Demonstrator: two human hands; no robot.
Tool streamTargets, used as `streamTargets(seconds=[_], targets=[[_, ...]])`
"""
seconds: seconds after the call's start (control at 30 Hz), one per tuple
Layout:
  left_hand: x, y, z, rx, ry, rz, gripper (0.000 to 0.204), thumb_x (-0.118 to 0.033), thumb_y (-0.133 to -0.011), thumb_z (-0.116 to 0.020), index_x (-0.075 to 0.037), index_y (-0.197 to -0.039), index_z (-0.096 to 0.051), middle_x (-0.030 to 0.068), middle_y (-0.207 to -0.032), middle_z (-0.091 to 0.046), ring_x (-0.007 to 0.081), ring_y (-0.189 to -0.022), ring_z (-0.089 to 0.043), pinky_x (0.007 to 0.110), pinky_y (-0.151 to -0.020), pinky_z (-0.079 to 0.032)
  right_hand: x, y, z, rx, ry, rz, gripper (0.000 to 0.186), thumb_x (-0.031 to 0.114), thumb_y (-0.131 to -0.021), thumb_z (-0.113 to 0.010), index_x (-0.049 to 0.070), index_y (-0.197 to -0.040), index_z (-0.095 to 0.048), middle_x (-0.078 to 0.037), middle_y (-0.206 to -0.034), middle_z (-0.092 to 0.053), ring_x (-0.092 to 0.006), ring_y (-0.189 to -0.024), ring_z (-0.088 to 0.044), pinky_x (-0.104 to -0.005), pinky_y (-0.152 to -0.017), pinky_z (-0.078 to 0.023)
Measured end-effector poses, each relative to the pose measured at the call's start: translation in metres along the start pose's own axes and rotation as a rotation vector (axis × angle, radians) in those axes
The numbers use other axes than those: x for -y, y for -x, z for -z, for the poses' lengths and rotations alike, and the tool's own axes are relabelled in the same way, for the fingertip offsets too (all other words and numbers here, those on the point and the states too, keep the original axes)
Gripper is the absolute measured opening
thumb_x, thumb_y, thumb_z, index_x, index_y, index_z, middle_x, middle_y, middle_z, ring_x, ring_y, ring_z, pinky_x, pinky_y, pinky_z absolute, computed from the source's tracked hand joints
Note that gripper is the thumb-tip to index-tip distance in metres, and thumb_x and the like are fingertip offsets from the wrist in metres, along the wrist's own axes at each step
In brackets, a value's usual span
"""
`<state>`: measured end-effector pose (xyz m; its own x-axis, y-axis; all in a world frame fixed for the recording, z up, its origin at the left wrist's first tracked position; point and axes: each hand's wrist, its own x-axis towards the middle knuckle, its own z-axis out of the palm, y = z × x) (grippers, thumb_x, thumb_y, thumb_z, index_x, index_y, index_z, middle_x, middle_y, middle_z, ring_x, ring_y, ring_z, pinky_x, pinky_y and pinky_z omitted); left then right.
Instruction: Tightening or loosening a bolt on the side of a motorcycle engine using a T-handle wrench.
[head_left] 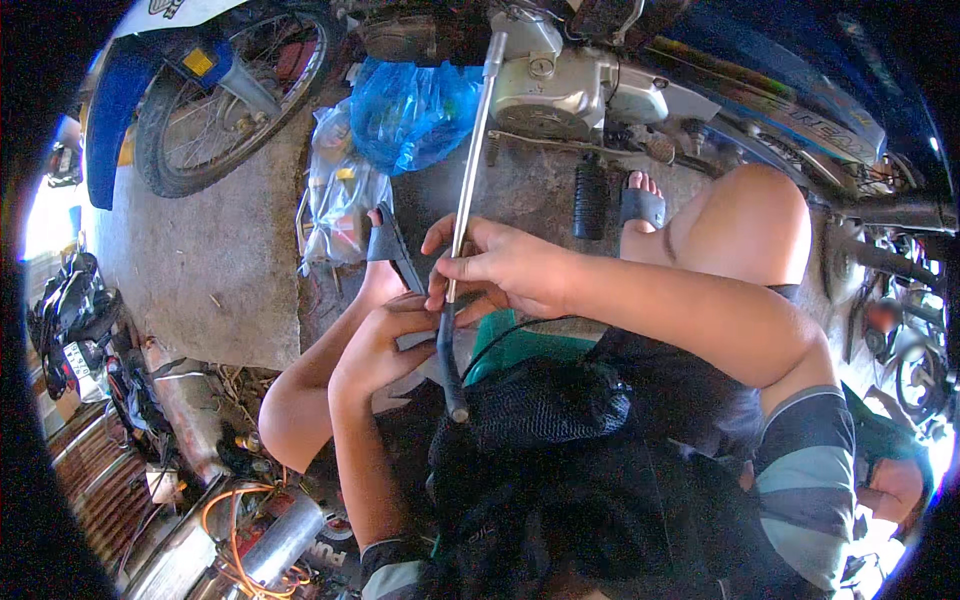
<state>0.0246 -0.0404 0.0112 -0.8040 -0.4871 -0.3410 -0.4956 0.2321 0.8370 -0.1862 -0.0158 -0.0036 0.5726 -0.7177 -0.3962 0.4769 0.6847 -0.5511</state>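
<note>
Fingers: right-hand fingers narrowed about the chrome shaft, thumb across its front; left-hand fingers loosely curled at the dark section, tips partly hidden behind it.
Right hand: the right hand sits higher along the shaft and holds it.
Left hand: the left hand sits lower, just beside the right, and holds the same piece.
Metal bar: the metal bar is held tilted between both hands, its dark bent end towards the person's lap, its chrome end overlapping the engine in view; contact there cannot be determined.
Concrete slab: the spoked wheel stands at the far edge of the concrete slab; the clear plastic bag, with items inside, lies along its right edge.
Blue bag: the blue plastic bag lies beside the clear one, beyond the slab's right edge.
Motorcycle: the silver engine is right of the blue bag; a black ribbed rubber piece shows below it.
Lower left: a silver cylinder and an orange cable lie past the slab's near edge.
</note>
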Motion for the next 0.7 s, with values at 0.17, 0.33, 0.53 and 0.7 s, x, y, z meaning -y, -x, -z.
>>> streamTargets(seconds=[0.17, 0.33, 0.53, 0.7], targets=[[0.0, -0.003, -0.001, -0.027, 0.011, 0.024, 0.032, 0.001, -0.058, -0.064, 0.002, -0.09, -0.063, 0.0144, -0.093, -0.059, 0.0297, -0.094, -0.054, 0.037, -0.085, -0.04, 0.008, 0.004, 0.004, 0.016, -0.063, 0.026, 0.026, 0.017, -0.088, -0.049, 0.009, -0.109, -0.037, -0.009, -0.09, -0.054, -0.0201, -0.088, -0.058, -0.0364, -0.07, -0.052], [-0.001, -0.005, -0.002, -0.045, 0.052, 0.054, 0.031, 0.0, -0.058, -0.065, 0.001, -0.088, -0.063, 0.0139, -0.093, -0.059, 0.0293, -0.093, -0.054, 0.036, -0.084, -0.041, 0.009, 0.007, 0.004, 0.023, -0.065, 0.033, 0.026, 0.017, -0.088, -0.049, 0.009, -0.11, -0.037, -0.009, -0.09, -0.054, -0.0195, -0.088, -0.057, -0.0365, -0.071, -0.051], [-0.006, -0.009, -0.002, -0.041, -0.05, -0.005, 0.029, -0.001, -0.058, -0.065, 0.001, -0.087, -0.063, 0.014, -0.093, -0.059, 0.0301, -0.093, -0.055, 0.036, -0.082, -0.042, 0.009, 0.011, 0.003, 0.014, 0.008, 0.055, 0.027, 0.017, -0.088, -0.049, 0.009, -0.111, -0.037, -0.008, -0.089, -0.055, -0.0186, -0.088, -0.057, -0.0356, -0.071, -0.051], [-0.007, -0.01, -0.004, -0.121, -0.116, -0.066, 0.026, -0.002, -0.057, -0.065, 0.001, -0.083, -0.062, 0.015, -0.092, -0.059, 0.0315, -0.088, -0.056, 0.037, -0.08, -0.043, 0.012, 0.011, 0.001, -0.008, -0.001, 0.064, 0.028, 0.017, -0.088, -0.05, 0.009, -0.111, -0.037, -0.008, -0.089, -0.055, -0.0184, -0.088, -0.057, -0.0356, -0.071, -0.051]])
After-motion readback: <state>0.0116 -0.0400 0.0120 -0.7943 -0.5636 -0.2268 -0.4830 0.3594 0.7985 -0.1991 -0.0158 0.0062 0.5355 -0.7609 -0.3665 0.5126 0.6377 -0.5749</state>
